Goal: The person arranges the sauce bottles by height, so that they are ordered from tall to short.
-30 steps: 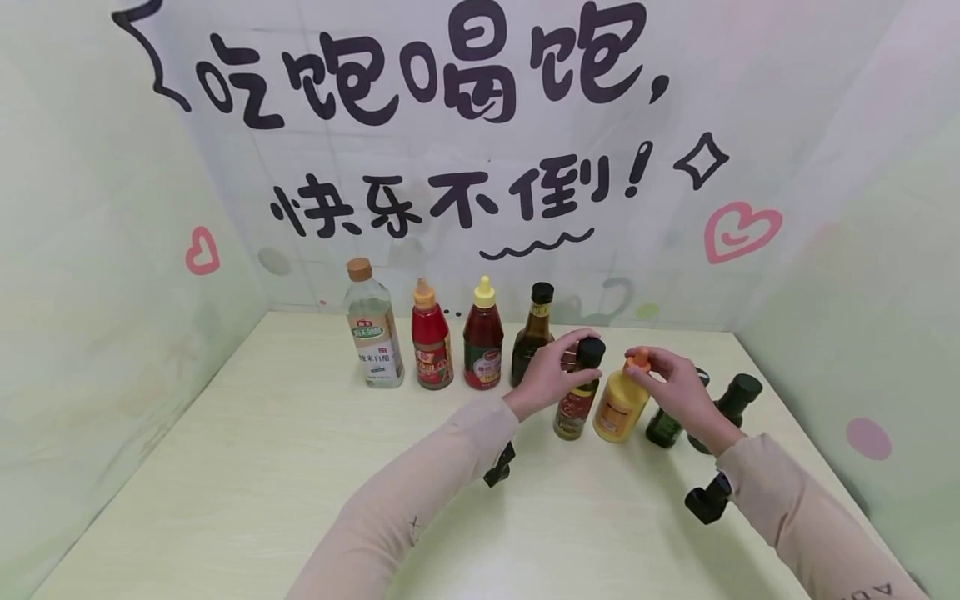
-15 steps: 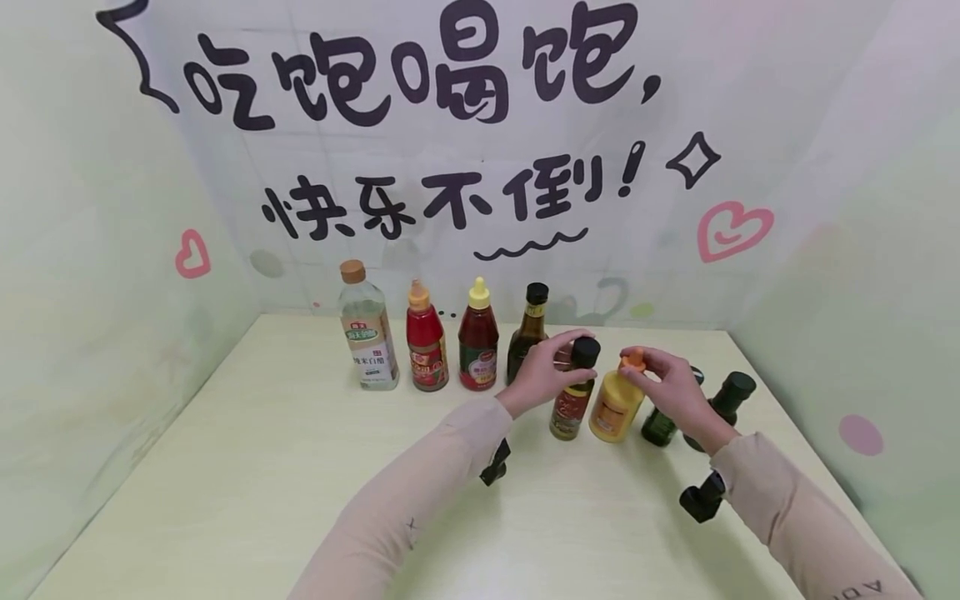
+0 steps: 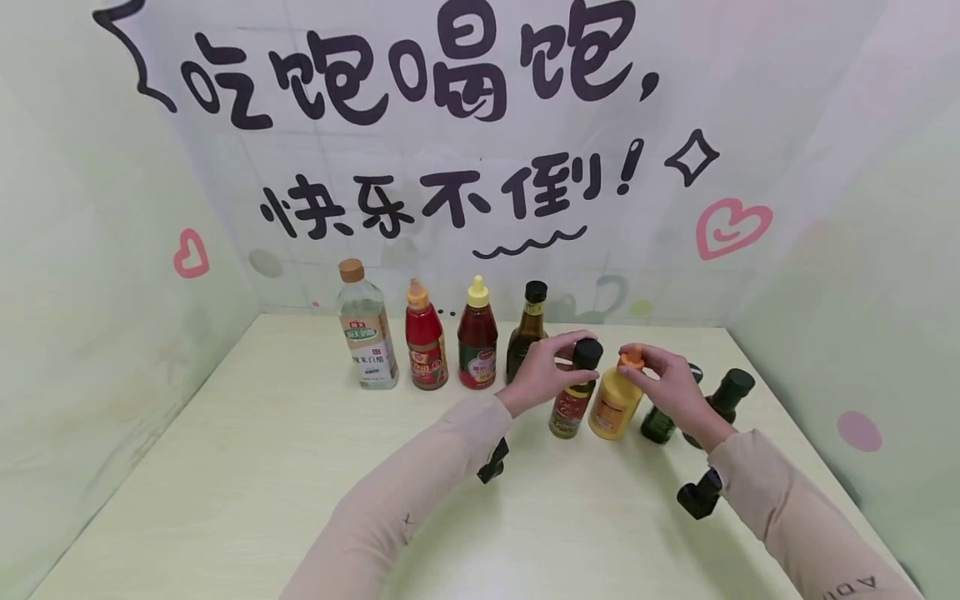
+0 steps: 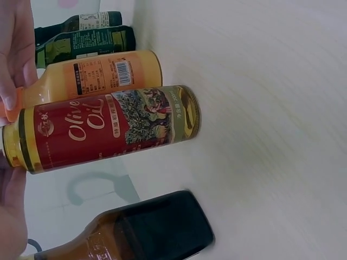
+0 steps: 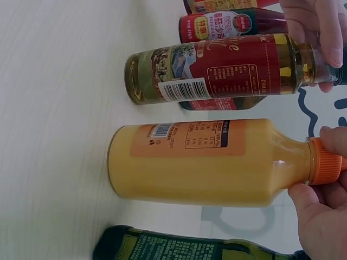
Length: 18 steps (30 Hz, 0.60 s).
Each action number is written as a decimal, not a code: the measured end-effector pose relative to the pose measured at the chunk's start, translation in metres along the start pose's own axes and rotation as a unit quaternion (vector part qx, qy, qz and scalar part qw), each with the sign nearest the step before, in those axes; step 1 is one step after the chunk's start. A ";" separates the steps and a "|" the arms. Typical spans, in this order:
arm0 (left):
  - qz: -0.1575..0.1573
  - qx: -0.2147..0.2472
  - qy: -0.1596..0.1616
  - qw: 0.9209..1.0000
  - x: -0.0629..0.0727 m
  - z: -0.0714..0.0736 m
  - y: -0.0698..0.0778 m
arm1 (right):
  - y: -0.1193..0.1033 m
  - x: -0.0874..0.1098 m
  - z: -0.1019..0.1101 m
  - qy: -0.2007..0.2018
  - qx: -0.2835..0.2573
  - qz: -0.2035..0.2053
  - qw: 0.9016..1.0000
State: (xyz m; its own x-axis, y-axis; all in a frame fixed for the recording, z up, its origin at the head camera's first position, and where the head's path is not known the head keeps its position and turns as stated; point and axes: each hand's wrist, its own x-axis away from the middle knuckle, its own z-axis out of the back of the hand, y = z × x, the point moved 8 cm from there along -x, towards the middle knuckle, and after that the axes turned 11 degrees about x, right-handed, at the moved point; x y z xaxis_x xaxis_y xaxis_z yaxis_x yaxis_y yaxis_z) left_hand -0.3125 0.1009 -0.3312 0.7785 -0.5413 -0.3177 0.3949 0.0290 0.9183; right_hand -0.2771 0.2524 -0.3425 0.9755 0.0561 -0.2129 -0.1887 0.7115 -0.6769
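My left hand (image 3: pixel 543 373) holds a bottle of olive oil (image 3: pixel 570 410) by its neck, just under the black cap. This bottle has a red label reading "Olive Oil" and stands upright. Close beside it is a yellow squeeze bottle (image 3: pixel 611 406) with an orange nozzle cap (image 5: pixel 325 161). The thumb and fingers of my right hand (image 3: pixel 673 390) pinch that cap. In the left wrist view the olive oil bottle (image 4: pixel 114 127) overlaps part of the yellow bottle. Both labels face the front in the head view.
To the left stand a clear white-vinegar bottle (image 3: pixel 367 337), two red sauce bottles, one orange-capped (image 3: pixel 427 354), one yellow-capped (image 3: pixel 478 350), and a dark bottle (image 3: pixel 525 337) partly behind my left hand. Two green bottles, one short (image 3: pixel 658 425), one taller (image 3: pixel 727 396), stand partly behind my right hand. A printed wall rises behind.
The head view has shifted a little, so everything appears slightly further left. Both hands keep their hold on the same two bottles, which stay in place.
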 end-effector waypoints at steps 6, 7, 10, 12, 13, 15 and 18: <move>-0.015 0.002 0.009 1.000 -0.003 0.004 0.012 | -0.002 0.001 -0.001 -0.008 -0.001 0.004 1.000; -0.018 0.002 0.011 1.000 -0.004 0.005 0.015 | -0.002 0.001 -0.001 -0.008 -0.003 0.004 1.000; -0.022 -0.003 0.017 1.000 -0.007 0.009 0.021 | -0.002 0.000 -0.002 -0.009 -0.007 0.002 1.000; -0.024 -0.008 0.022 0.999 -0.008 0.012 0.023 | -0.002 0.000 -0.002 -0.011 -0.010 0.000 1.000; -0.022 -0.012 0.025 0.999 -0.009 0.012 0.023 | -0.002 0.000 -0.002 -0.011 -0.009 -0.001 1.000; -0.018 -0.017 0.031 0.999 -0.011 0.014 0.022 | -0.002 0.001 -0.001 -0.011 -0.008 -0.004 1.000; -0.015 -0.022 0.040 0.999 -0.014 0.015 0.018 | -0.001 0.002 0.000 -0.011 -0.003 -0.006 1.000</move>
State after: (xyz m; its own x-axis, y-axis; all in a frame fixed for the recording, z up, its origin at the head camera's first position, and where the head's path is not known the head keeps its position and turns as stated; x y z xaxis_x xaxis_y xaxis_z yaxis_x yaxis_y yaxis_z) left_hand -0.3232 0.0966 -0.3064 0.8018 -0.4728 -0.3655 0.4393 0.0518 0.8968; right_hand -0.2749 0.2516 -0.3420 0.9797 0.0629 -0.1901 -0.1780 0.7086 -0.6828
